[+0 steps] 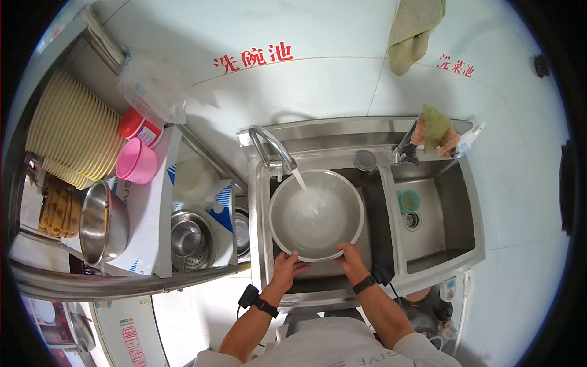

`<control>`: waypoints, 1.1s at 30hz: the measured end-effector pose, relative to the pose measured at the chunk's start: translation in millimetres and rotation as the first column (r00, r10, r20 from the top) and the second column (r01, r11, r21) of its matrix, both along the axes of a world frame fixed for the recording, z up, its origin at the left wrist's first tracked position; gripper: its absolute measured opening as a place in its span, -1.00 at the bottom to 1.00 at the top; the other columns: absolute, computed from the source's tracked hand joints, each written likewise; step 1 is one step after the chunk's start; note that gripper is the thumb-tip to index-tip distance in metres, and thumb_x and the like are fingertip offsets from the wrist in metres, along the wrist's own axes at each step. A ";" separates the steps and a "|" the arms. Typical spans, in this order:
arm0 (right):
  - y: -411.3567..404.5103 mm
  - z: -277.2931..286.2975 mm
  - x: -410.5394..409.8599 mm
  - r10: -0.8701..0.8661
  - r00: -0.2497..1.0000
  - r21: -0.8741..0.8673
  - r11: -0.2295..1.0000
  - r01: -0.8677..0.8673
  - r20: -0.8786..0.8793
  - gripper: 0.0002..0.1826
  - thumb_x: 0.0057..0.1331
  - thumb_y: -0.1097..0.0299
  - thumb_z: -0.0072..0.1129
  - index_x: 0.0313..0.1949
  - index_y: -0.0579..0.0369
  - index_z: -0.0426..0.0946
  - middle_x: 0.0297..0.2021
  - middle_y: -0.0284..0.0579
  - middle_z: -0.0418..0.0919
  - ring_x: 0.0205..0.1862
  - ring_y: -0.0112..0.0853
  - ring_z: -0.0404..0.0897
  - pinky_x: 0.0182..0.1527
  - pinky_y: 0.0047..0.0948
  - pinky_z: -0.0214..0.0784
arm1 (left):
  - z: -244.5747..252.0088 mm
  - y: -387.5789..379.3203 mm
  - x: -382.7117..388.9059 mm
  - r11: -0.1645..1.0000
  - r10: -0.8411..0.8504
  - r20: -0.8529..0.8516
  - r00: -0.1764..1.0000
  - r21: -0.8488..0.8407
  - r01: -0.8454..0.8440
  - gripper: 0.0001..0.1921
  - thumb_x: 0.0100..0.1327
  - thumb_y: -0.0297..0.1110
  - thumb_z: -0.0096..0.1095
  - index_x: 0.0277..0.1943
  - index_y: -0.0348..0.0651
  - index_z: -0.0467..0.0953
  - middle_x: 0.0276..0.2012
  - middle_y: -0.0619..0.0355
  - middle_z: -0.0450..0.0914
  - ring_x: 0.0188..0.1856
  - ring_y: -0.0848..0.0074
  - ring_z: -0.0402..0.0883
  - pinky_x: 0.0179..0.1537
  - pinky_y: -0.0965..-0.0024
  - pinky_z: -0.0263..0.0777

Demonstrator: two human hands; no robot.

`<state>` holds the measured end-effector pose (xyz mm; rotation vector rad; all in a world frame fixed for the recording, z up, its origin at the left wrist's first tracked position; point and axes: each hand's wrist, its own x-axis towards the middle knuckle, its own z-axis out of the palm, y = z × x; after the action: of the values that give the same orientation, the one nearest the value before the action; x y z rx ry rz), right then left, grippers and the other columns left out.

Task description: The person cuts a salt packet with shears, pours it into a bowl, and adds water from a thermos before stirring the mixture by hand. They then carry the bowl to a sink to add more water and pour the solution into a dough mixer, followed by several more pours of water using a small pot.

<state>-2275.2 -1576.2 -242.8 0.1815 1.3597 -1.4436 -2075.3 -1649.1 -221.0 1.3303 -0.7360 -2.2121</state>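
Observation:
A large round metal basin sits in the left bowl of a stainless-steel double sink. Water pours into it from a curved chrome faucet, and cloudy water fills much of the inside. My left hand grips the near-left rim, thumb on top and fingers beneath. On the near-right rim my right hand has hold of the basin too. Both wrists wear black bands with small devices. The basin's underside is hidden.
The right sink bowl holds a turquoise cup beside the drain. Cloths drape over the second faucet. A grey round container stands on the sink ledge. Left shelves carry stacked plates, a pink cup and a metal bowl.

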 end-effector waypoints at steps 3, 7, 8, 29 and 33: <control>-0.6 -9.6 0.1 -0.039 0.999 0.006 0.999 0.039 0.037 -0.43 0.04 0.57 0.04 0.11 0.28 0.27 -0.10 0.05 0.45 -0.16 -0.14 0.58 -0.30 -0.07 0.63 | -1.5 -1.5 -0.8 1.000 -0.020 -0.073 0.997 -0.018 0.018 -0.67 0.45 -0.31 -0.03 0.17 -0.23 0.20 0.06 -0.10 0.45 -0.02 0.11 0.60 0.03 0.06 0.57; -4.4 -15.2 -0.9 -0.028 0.999 -0.036 0.999 0.030 0.042 -0.46 0.05 0.57 0.02 0.09 0.36 0.27 -0.15 0.07 0.47 -0.23 -0.11 0.59 -0.33 -0.07 0.63 | -8.9 -2.6 -2.8 1.000 -0.004 -0.029 1.000 -0.023 0.004 -0.67 0.46 -0.34 -0.07 0.20 -0.24 0.18 0.07 -0.10 0.44 -0.01 0.09 0.60 0.01 0.05 0.58; -5.5 -16.8 -1.2 -0.015 0.999 -0.033 0.999 0.016 0.034 -0.45 0.05 0.57 0.02 0.10 0.36 0.27 -0.14 0.08 0.47 -0.22 -0.11 0.59 -0.33 -0.07 0.64 | -9.9 -3.6 -3.6 1.000 0.000 -0.020 1.000 -0.028 -0.001 -0.66 0.47 -0.35 -0.09 0.21 -0.24 0.17 0.09 -0.11 0.43 -0.01 0.09 0.59 0.01 0.04 0.58; -18.0 -40.9 5.5 0.025 0.997 -0.024 0.999 -0.023 0.071 -0.45 0.11 0.54 0.01 0.15 0.26 0.27 -0.03 0.01 0.45 -0.05 -0.17 0.56 -0.19 -0.10 0.61 | -33.8 -24.9 -11.6 0.994 0.109 0.037 0.993 0.004 -0.109 -0.61 0.39 -0.41 -0.05 0.23 -0.26 0.15 0.08 -0.12 0.43 -0.03 0.08 0.59 -0.02 -0.02 0.59; -18.3 -42.5 2.9 0.061 0.995 -0.056 0.997 -0.057 0.081 -0.40 0.11 0.50 0.01 0.20 0.17 0.22 -0.01 -0.03 0.46 -0.11 -0.15 0.58 -0.22 -0.06 0.62 | -33.8 -27.1 -16.8 0.981 0.144 0.076 0.987 0.122 -0.153 -0.58 0.39 -0.37 -0.02 0.24 -0.24 0.14 0.11 -0.11 0.41 0.04 0.04 0.55 0.01 -0.10 0.55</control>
<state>-2272.3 -1594.5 -285.4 0.1630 1.2484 -1.4069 -2092.1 -1676.3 -254.7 1.4773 -0.5074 -2.1350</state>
